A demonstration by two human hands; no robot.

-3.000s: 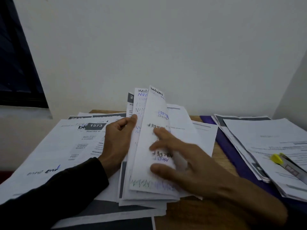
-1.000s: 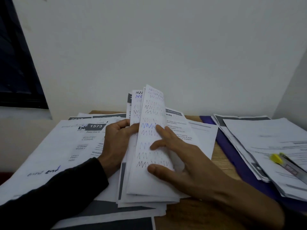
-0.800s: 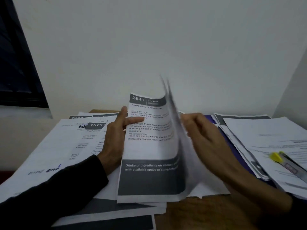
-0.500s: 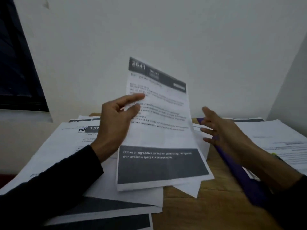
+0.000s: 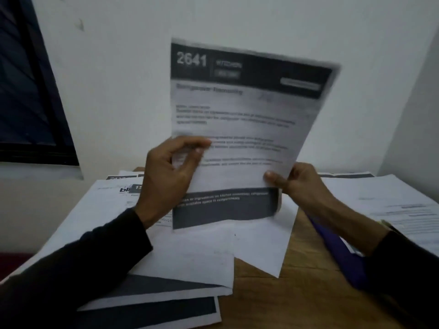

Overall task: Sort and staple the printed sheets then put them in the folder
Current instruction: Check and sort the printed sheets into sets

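Note:
A printed sheet (image 5: 242, 110) headed "2641", with dark bands at top and bottom, is held upright above the desk. My left hand (image 5: 168, 176) pinches its left edge between thumb and fingers. My right hand (image 5: 299, 181) grips its lower right edge, thumb on the front. Below lie loose white sheets (image 5: 237, 248) on the wooden desk (image 5: 297, 293). A purple folder (image 5: 337, 248) lies at the right, partly under my right forearm. The stapler is not clearly visible.
A spread of printed sheets (image 5: 104, 205) covers the desk's left side and more dark-banded sheets (image 5: 152, 302) lie near the front edge. Another pile of papers (image 5: 392, 200) sits at the right. A white wall stands close behind; a dark window (image 5: 26, 86) is at the left.
My right hand flipped the scribbled sheets over to the right and let them go. My left hand lifted the "2641" sheet off the pile, and my right hand came back and took its lower right edge.

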